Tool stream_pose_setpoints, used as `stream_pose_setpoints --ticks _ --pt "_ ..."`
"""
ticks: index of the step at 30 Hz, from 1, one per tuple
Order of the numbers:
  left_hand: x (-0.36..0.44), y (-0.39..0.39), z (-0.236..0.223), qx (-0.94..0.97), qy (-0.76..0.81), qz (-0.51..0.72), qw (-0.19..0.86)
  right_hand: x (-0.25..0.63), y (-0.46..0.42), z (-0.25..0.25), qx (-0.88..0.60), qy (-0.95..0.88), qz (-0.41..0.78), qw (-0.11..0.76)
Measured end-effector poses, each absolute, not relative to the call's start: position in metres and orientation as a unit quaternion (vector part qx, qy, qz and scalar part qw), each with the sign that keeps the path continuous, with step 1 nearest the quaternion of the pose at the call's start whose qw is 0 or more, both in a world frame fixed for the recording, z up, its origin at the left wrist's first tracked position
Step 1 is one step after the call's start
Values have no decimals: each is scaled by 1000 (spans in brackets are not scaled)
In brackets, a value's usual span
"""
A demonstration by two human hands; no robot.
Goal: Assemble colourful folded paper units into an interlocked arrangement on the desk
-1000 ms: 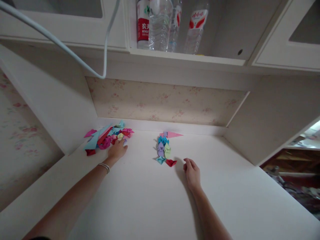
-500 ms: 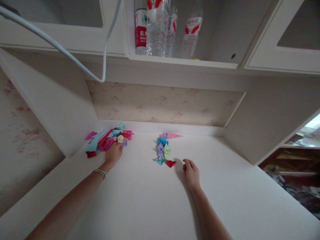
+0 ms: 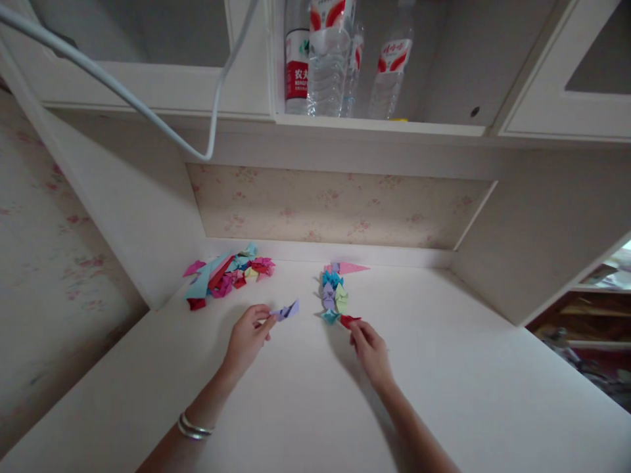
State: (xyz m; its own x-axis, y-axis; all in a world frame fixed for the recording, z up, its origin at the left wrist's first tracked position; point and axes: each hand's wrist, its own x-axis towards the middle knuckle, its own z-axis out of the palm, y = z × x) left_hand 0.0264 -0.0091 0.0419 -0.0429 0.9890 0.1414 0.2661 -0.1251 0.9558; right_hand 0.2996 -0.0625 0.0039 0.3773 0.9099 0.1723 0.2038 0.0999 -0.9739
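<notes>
Between the thumb and fingers of my left hand [image 3: 250,334] is a purple folded paper piece [image 3: 286,311], raised over the white tabletop. My right hand [image 3: 371,349] has its fingertips closed on a red folded paper piece [image 3: 348,320]. That red piece sits at the near end of a cluster of folded papers: a teal piece [image 3: 330,316] beside it, then a purple one [image 3: 328,295] and a yellow-green one [image 3: 341,299], with blue pieces [image 3: 332,280] behind. A pointed pink paper [image 3: 353,268] lies at the far end.
A heap of colourful folded papers [image 3: 224,276] lies at the back left of the tabletop [image 3: 296,407]. Overhead, a shelf holds plastic bottles [image 3: 328,72]. A white cable or tube [image 3: 162,128] hangs at upper left. Side panels [image 3: 497,256] border the tabletop.
My left hand has moved right and nearer from the heap, carrying the purple folded paper. My right hand has shifted left onto the red folded paper. The camera view has turned slightly.
</notes>
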Motion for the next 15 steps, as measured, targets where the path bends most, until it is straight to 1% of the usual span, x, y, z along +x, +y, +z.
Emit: stream_pose_setpoints --ticks 2,4,9,15 --pt "44 -15 41 567 503 468 455 274 -65 7 -547 -477 395 563" --pt "60 -18 37 566 467 449 510 257 -66 8 -516 -460 449 566" --pt "81 -19 21 546 450 440 554 257 -63 -2 -515 -432 461 579" --pt "79 -20 9 526 444 423 590 262 -61 -3 -508 -429 474 577"
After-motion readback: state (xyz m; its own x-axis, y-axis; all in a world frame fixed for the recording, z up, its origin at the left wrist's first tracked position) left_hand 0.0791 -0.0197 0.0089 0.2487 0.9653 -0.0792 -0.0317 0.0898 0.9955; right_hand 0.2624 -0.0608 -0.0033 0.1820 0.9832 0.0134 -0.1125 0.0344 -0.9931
